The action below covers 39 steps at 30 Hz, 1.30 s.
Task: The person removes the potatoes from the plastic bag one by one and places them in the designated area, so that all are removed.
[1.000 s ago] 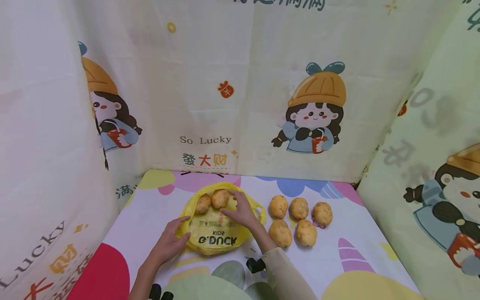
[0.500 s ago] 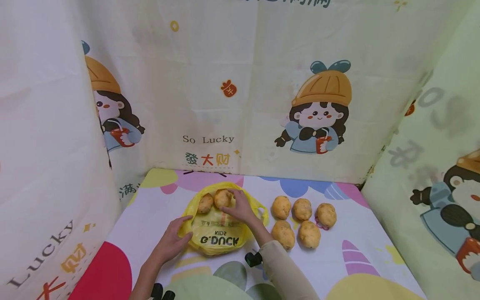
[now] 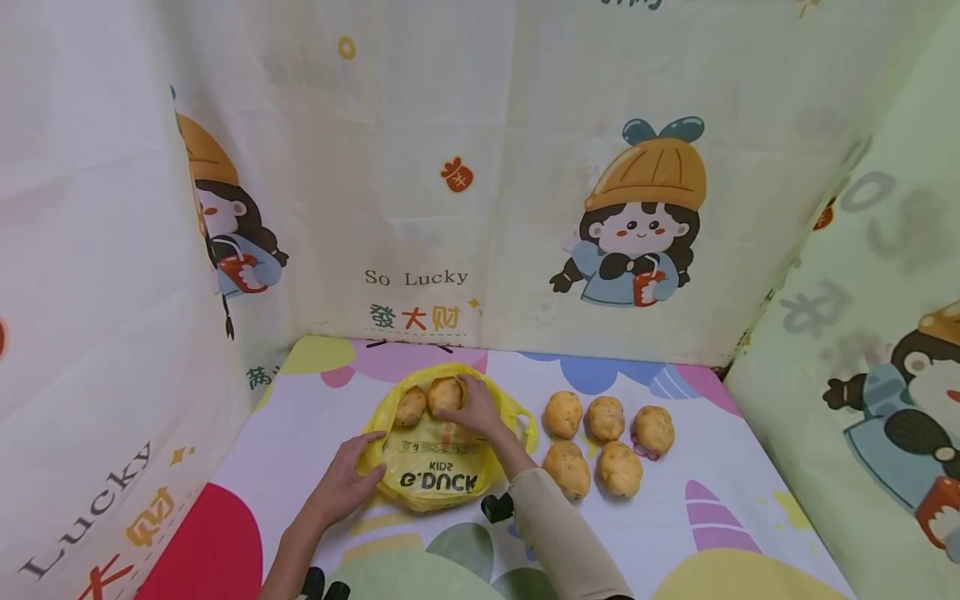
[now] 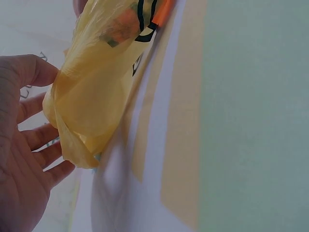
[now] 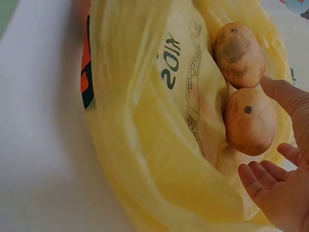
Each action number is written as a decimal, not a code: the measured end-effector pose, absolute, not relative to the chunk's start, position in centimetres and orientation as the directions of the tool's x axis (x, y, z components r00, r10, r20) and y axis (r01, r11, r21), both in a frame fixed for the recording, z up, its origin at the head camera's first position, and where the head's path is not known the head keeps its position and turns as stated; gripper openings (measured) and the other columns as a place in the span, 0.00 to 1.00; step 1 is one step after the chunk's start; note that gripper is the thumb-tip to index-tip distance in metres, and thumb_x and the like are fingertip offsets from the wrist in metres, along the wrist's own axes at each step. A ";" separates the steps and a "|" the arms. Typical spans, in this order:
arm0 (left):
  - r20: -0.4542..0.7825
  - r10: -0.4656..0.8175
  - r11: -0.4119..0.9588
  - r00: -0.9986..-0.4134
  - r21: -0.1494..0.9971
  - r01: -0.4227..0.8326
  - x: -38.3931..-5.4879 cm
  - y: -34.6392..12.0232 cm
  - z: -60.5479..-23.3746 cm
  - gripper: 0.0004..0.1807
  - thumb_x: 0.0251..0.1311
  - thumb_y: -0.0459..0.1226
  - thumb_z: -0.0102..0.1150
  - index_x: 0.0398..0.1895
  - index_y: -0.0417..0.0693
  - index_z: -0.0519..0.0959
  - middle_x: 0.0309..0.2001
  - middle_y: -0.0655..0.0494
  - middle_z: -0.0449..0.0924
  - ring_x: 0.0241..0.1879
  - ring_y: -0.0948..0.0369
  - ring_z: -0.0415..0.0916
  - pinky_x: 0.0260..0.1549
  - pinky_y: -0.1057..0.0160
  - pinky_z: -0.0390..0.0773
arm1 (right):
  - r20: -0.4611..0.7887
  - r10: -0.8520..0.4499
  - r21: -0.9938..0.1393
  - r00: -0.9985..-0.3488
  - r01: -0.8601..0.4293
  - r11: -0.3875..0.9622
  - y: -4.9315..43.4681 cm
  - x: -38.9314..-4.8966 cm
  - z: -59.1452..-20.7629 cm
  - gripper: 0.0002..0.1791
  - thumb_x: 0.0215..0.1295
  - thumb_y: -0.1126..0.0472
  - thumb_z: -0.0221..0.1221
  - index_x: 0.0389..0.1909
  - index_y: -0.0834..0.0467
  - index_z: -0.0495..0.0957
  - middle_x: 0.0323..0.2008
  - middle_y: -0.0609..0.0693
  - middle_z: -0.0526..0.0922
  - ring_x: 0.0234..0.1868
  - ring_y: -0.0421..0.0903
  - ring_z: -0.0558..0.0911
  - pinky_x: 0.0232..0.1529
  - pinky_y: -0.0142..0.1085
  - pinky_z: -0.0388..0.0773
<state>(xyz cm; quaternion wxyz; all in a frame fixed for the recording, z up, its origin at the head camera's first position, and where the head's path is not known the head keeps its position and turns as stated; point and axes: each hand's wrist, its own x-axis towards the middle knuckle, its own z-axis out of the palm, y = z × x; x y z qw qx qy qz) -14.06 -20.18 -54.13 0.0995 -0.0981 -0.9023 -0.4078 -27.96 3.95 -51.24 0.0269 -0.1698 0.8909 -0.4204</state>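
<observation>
head: yellow bag (image 3: 442,497) lies mouth-up on patterned table (image 3: 757,479); left potato (image 3: 411,407) and right potato (image 3: 446,398) just inside, side by side. right hand (image 3: 477,412) in the mouth, at right potato. five loose potatoes (image 3: 606,418) right of bag.

left wrist: left hand (image 4: 21,125) loosely spread, fingertips against bag's side.

right wrist: thumb and fingers parted wide around right potato; no firm grip, contact unclear.

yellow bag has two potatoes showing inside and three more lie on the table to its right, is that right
Not three: the head view shows five more potatoes on the table to the right of the yellow bag. Two potatoes do show inside it.
</observation>
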 end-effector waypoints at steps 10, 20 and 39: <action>0.263 0.102 0.648 -0.959 0.715 0.264 -14.0 -20.1 -54.1 0.27 0.66 0.33 0.63 0.68 0.39 0.72 0.65 0.40 0.73 0.67 0.38 0.65 0.64 0.34 0.65 | 0.098 -0.315 -0.811 -0.944 -0.260 0.524 3.4 -28.4 -52.3 0.47 0.56 0.54 0.75 0.71 0.70 0.64 0.63 0.66 0.74 0.62 0.61 0.76 0.63 0.54 0.74; 0.257 0.107 0.641 -0.961 0.721 0.264 -14.1 -20.2 -54.1 0.27 0.66 0.33 0.63 0.68 0.38 0.72 0.65 0.39 0.72 0.68 0.39 0.65 0.64 0.34 0.65 | 0.040 -0.279 -0.849 -0.960 -0.180 0.497 2.9 -28.5 -52.4 0.49 0.57 0.53 0.74 0.73 0.69 0.60 0.64 0.67 0.72 0.62 0.61 0.75 0.64 0.53 0.73; 0.280 0.110 0.650 -0.954 0.705 0.282 -13.9 -20.1 -54.0 0.27 0.66 0.33 0.63 0.68 0.38 0.73 0.64 0.39 0.73 0.67 0.38 0.65 0.64 0.34 0.65 | 0.081 -0.269 -0.874 -0.960 -0.198 0.444 2.8 -28.1 -52.7 0.45 0.57 0.56 0.75 0.70 0.68 0.65 0.61 0.64 0.76 0.57 0.58 0.79 0.58 0.52 0.78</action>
